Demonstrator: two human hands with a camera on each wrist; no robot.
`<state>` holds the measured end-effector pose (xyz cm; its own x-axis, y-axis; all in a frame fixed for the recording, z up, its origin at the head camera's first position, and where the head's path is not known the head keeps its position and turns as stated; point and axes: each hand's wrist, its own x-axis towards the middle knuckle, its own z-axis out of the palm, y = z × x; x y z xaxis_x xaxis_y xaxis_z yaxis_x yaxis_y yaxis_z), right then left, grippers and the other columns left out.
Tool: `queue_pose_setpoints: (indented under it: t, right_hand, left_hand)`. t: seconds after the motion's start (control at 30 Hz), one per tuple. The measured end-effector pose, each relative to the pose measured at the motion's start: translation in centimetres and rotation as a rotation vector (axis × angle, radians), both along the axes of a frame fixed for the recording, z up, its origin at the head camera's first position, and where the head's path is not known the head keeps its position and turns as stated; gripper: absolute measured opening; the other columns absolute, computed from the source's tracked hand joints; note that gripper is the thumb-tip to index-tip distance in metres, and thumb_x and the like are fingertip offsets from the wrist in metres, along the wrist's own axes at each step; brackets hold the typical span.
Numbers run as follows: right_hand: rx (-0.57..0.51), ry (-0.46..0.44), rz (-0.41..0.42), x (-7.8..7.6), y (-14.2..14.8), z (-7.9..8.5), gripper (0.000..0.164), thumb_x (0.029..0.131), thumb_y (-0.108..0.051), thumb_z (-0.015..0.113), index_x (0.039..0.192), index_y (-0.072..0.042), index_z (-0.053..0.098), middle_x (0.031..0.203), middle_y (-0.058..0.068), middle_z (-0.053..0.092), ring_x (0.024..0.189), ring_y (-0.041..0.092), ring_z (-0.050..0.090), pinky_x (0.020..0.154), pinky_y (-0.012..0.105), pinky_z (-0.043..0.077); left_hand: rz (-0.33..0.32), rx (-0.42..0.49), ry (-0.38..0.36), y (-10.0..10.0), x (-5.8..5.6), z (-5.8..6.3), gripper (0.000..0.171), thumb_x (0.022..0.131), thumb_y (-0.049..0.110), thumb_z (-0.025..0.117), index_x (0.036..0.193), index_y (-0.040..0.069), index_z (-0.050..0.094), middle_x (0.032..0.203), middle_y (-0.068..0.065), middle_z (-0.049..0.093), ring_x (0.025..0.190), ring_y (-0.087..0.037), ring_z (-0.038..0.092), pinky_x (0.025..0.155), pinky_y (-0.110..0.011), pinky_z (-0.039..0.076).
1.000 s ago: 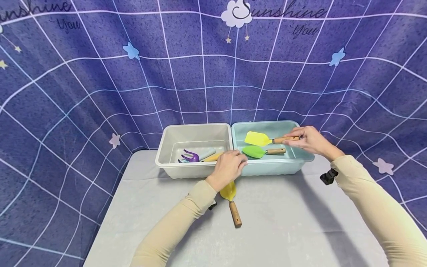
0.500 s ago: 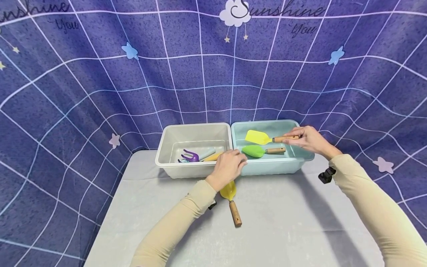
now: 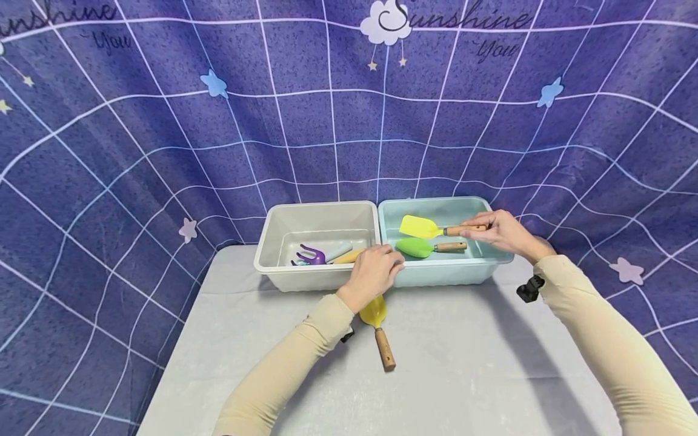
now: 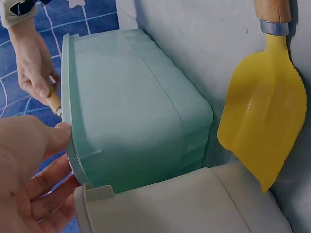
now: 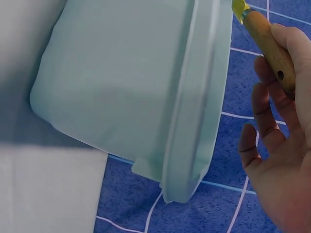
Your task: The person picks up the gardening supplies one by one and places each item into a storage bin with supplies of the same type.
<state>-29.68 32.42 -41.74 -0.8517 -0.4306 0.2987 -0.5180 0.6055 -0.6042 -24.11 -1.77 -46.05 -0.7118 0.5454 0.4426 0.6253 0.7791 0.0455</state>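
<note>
In the head view, your right hand pinches the wooden handle of a yellow spade, and holds this spade level at the mouth of the light blue bin, its blade pointing to the left. Beside it a green trowel lies in the same bin. Your left hand is at the front, where the light blue bin and the grey bin meet. In the grey bin there are a purple hand rake and other tools, partly hidden. A yellow scoop lies on the white cloth, in front of the bins.

In the left wrist view, your left thumb rests on the light blue bin's rim, and the other fingers bend behind this rim, so you grip it. The yellow scoop lies just beside both bins.

In the right wrist view, your right thumb presses on the handle; the lower fingers are bent and stand apart from it.
</note>
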Motion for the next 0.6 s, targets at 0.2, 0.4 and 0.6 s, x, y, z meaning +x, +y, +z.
queue_pose_setpoints:
  t: [0.2, 0.4, 0.6]
  right_hand:
    - [-0.012, -0.027, -0.012, -0.3, 0.1, -0.7, 0.023, 0.094, -0.011, 0.08, 0.115, -0.002, 0.082, 0.105, 0.014, 0.08, 0.086, 0.001, 0.06, 0.071, 0.017, 0.049]
    - [-0.003, -0.039, -0.027, -0.5, 0.1, -1.4, 0.024, 0.094, -0.011, 0.081, 0.116, -0.003, 0.082, 0.109, 0.014, 0.081, 0.09, -0.003, 0.062, 0.075, 0.013, 0.049]
    - [-0.022, -0.024, 0.002, -0.4, -0.1, -1.6, 0.023, 0.092, -0.011, 0.082, 0.114, -0.002, 0.082, 0.11, 0.018, 0.08, 0.086, 0.0, 0.062, 0.072, 0.015, 0.049]
  left_hand:
    - [0.0, 0.006, 0.002, 0.0, 0.0, 0.1, 0.013, 0.101, 0.031, 0.074, 0.106, 0.022, 0.082, 0.096, 0.004, 0.075, 0.089, -0.018, 0.072, 0.077, -0.034, 0.061]
    - [0.004, -0.006, -0.006, 0.0, 0.2, 0.4, 0.014, 0.102, 0.032, 0.072, 0.106, 0.022, 0.081, 0.097, 0.004, 0.076, 0.091, -0.018, 0.073, 0.078, -0.034, 0.061]
    - [0.011, 0.0, -0.007, 0.1, 0.2, 0.3, 0.012, 0.101, 0.031, 0.074, 0.105, 0.022, 0.082, 0.097, 0.004, 0.076, 0.091, -0.019, 0.073, 0.078, -0.034, 0.061]
